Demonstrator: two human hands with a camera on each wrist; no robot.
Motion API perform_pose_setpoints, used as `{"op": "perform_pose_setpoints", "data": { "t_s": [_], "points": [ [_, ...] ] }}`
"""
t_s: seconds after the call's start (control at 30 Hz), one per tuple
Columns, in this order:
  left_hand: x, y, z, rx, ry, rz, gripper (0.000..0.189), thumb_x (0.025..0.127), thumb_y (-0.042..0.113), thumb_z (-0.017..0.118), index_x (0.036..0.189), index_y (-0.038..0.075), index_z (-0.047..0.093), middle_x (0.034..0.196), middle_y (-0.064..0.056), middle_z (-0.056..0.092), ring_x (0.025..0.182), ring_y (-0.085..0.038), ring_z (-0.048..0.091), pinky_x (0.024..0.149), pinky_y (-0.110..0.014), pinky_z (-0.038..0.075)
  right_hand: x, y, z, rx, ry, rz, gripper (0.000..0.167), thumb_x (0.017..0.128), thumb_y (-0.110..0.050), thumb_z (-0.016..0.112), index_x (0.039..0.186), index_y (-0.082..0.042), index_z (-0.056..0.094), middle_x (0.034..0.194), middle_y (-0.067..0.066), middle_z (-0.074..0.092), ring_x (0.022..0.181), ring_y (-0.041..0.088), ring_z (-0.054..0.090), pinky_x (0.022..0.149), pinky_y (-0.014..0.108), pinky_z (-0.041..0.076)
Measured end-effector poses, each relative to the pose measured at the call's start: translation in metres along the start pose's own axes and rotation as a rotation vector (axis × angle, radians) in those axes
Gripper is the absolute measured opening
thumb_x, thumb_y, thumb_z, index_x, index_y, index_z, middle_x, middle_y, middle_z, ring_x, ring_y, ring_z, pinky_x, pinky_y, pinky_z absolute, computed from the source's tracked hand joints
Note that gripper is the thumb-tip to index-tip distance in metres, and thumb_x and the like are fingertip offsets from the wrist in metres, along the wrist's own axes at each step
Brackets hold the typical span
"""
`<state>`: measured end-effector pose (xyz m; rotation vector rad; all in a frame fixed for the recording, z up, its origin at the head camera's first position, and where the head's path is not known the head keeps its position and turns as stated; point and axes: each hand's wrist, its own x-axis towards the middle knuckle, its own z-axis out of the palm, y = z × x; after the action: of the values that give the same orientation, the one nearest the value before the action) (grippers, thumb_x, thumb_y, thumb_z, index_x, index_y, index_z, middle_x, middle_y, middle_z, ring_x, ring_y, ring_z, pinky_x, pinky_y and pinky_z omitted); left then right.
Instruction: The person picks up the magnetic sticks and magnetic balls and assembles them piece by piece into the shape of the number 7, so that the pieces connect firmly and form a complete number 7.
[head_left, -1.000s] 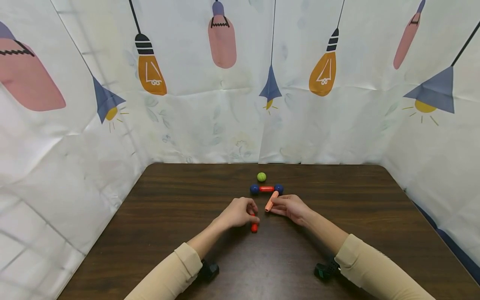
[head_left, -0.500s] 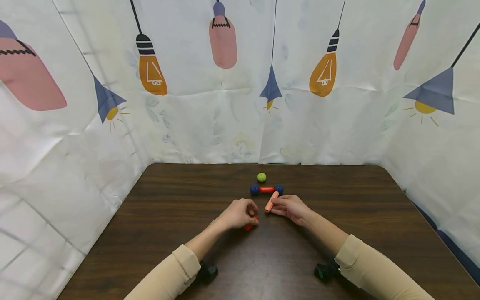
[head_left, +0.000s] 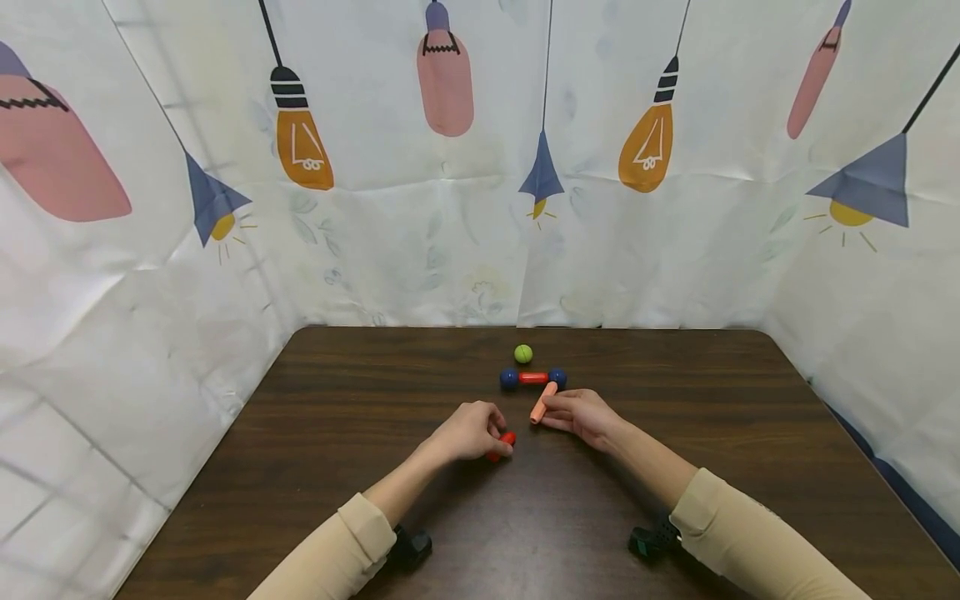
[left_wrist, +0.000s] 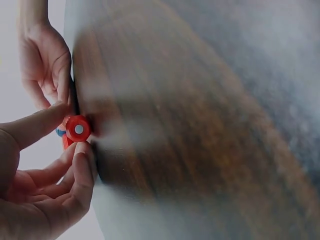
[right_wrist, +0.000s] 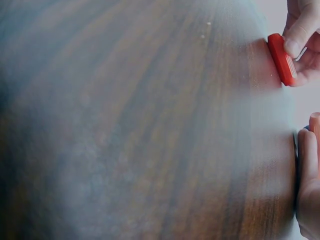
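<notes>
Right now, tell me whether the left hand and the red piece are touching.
Touching. The right wrist view shows it: the left hand pinches the red piece, its thumb tip against the side without any gap.

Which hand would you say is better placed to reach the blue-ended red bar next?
Probably the right hand: in the head view it is closer to the bar, and its orange stick overlaps one blue end. The left hand, pinching a red piece, sits nearer the person.
</notes>
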<state>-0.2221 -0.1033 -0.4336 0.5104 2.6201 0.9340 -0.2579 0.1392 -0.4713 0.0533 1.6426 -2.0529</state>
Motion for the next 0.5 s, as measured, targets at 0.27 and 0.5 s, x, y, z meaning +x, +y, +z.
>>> {"op": "perform_pose_setpoints", "data": {
  "t_s": [0.27,0.5],
  "points": [
    [-0.0026,0.0005,0.0016,-0.015,-0.033,0.003,0.027,0.080,0.014,0.089,0.096,0.005,0.069,0.078,0.000,0.062,0.068,-0.012,0.055,0.062,-0.027,0.045,0.0003,0.0003,0.0002,-0.003,-0.001,-0.012,0.046,0.106,-0.003,0.055,0.141,0.024,0.039,0.110,0.018,0.071,0.102,0.021,0.071,0.094,0.035,0.053],
    [-0.0037,0.0026,0.0033,-0.010,-0.035,0.017,0.019,0.082,0.009,0.085,0.094,0.006,0.071,0.076,0.001,0.063,0.065,-0.012,0.055,0.061,-0.027,0.045,0.0006,0.0012,-0.0007,-0.008,-0.004,-0.015,0.044,0.107,-0.003,0.054,0.140,0.023,0.041,0.110,0.018,0.071,0.101,0.021,0.072,0.094,0.035,0.053]
  ]
}}
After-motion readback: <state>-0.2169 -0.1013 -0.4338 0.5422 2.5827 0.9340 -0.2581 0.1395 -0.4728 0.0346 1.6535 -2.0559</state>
